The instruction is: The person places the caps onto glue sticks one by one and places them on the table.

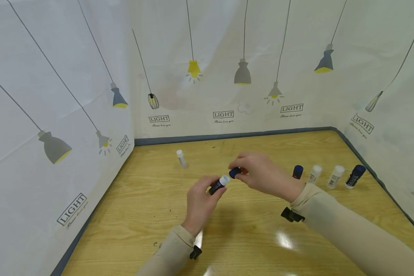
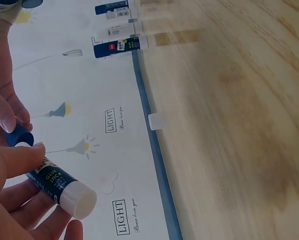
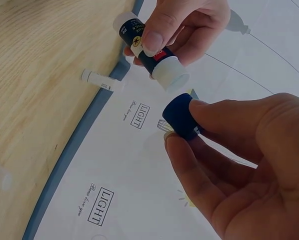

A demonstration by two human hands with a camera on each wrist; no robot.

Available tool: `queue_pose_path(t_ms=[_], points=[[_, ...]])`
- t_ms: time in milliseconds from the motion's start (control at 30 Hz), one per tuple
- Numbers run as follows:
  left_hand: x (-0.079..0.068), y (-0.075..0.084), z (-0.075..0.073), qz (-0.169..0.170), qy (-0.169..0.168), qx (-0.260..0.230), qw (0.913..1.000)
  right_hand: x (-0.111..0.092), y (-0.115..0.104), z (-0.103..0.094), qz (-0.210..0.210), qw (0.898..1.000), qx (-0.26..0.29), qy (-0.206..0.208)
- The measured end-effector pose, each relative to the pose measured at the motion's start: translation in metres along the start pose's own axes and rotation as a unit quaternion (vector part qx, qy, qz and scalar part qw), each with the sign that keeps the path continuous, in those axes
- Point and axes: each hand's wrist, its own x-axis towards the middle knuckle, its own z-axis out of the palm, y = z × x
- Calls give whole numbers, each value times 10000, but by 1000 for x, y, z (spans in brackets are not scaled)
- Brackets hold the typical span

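My left hand (image 1: 201, 197) grips a dark blue glue stick (image 2: 52, 180), tilted above the table, between thumb and fingers. Its uncapped white end (image 3: 172, 74) points toward my right hand (image 1: 262, 174). That hand pinches a dark blue cap (image 3: 179, 116) between thumb and fingertips. In the head and right wrist views a small gap shows between cap and stick; in the left wrist view the thumb partly hides where they meet.
A white tube (image 1: 181, 158) stands at the back left. On the right stand a blue-capped tube (image 1: 298, 172), partly behind my right forearm, white tubes (image 1: 336, 176) and a dark blue glue stick (image 1: 355, 176). Printed sheeting (image 1: 207, 92) walls the table (image 1: 141, 214) at back and sides.
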Motion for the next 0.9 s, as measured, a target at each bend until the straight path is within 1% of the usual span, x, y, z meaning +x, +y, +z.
queue_pose_path(t_ms=[267,367,600,900], points=[[-1,2,1,57,19,9,10000,1,-2,4,-138,9998,150,-35],[-1,3,1,28,-13,-8,10000,0,-2,5,-178,9997,189,-36],[-1,3,1,6,-91,-40,10000,0,-2,8,-154,9996,249,-46],[-2,3,2,14,-90,-262,9996,-1,-3,9,-171,9991,364,-102]])
